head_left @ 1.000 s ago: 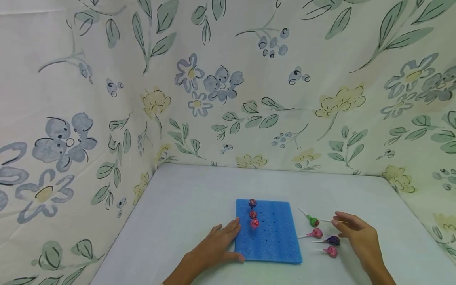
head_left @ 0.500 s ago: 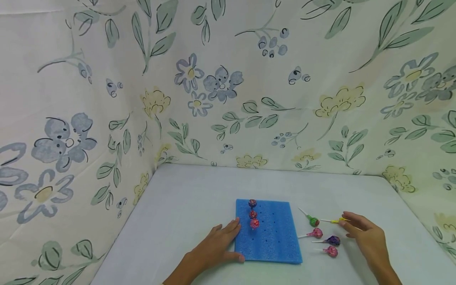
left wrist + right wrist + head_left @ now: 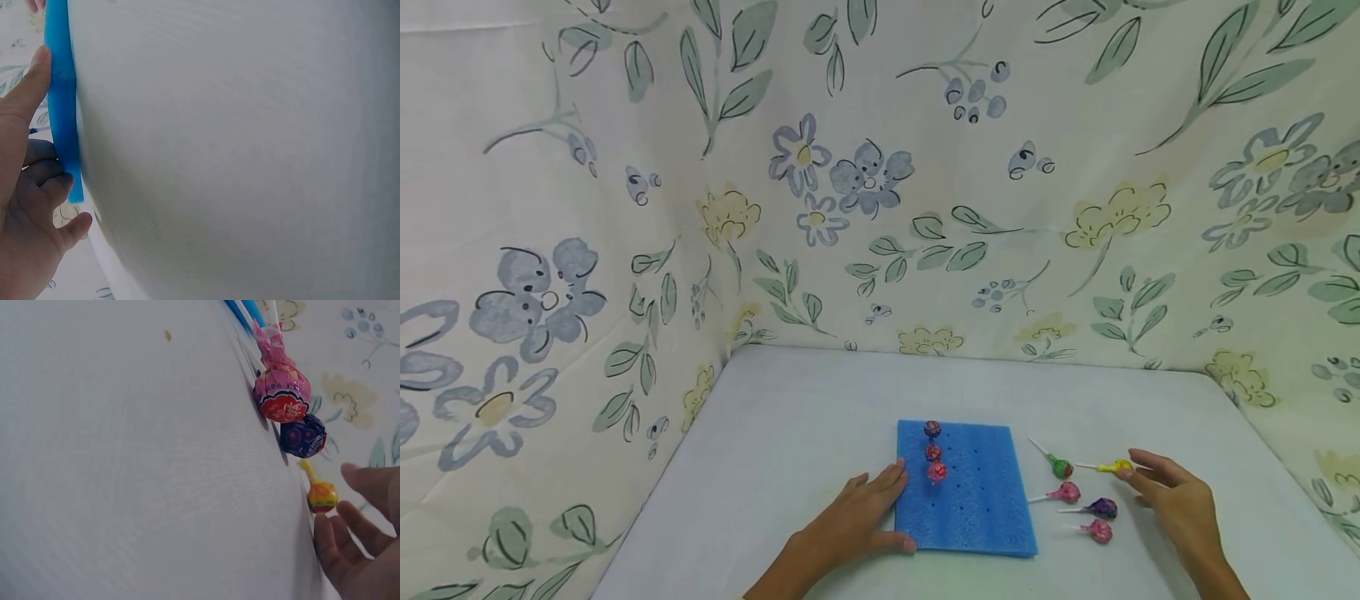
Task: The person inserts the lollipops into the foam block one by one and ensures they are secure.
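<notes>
My left hand (image 3: 859, 518) rests against the left edge of a blue foam board (image 3: 985, 525), fingers extended along the side and thumb at the near corner. In the left wrist view, the board's blue edge (image 3: 62, 100) lies along the fingers. Three wrapped lollipops stand upright in the board in a line, the nearest red-pink (image 3: 936, 472). At the right, my right hand (image 3: 1180, 504) is beside a yellow lollipop (image 3: 1108, 467) lying on the table. The right wrist view shows its thumb and fingers apart, fingertips close to the yellow wrapper (image 3: 322, 495).
Between board and right hand lie a green lollipop (image 3: 1062, 467), a pink one (image 3: 1067, 492), a purple one (image 3: 1102, 508) and another pink one (image 3: 1100, 531), sticks pointing left. Small holes dot the board. The white table (image 3: 805, 417) is backed by floral cloth (image 3: 880, 275).
My right hand has shifted right and slightly toward me, so the yellow lollipop it covered now shows. The left hand, board and other lollipops stay put.
</notes>
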The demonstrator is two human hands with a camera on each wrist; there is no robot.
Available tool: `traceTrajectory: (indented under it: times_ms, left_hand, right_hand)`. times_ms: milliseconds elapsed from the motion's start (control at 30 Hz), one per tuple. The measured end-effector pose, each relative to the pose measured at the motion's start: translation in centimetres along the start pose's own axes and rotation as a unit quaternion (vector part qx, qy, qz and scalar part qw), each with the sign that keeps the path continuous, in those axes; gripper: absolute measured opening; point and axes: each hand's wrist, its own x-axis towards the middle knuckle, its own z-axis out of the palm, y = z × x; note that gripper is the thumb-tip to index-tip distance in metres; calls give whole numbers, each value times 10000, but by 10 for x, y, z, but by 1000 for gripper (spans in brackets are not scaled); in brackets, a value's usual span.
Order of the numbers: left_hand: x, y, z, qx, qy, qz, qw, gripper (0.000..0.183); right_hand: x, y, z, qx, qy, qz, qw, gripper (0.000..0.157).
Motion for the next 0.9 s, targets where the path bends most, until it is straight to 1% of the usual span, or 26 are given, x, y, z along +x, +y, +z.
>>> traceTrajectory:
  times_ms: [200, 400, 633, 900]
  left_hand:
    - [-1, 0, -1, -113, -6, -41, 9999, 99]
    - [0, -1, 0, -110, -7, -15, 9999, 98]
    - [0, -1, 1, -132, -12, -19, 9999, 98]
    - [2, 0, 0, -39, -43, -64, 10000, 98]
  right_hand:
    - [6, 5, 4, -243, -15, -30, 9997, 44]
    - [11, 11, 7, -596, -14, -2, 9982, 45]
    - [12, 12, 8, -723, -55, 20, 9974, 45]
    - [13, 11, 8, -891, -58, -20, 9960, 45]
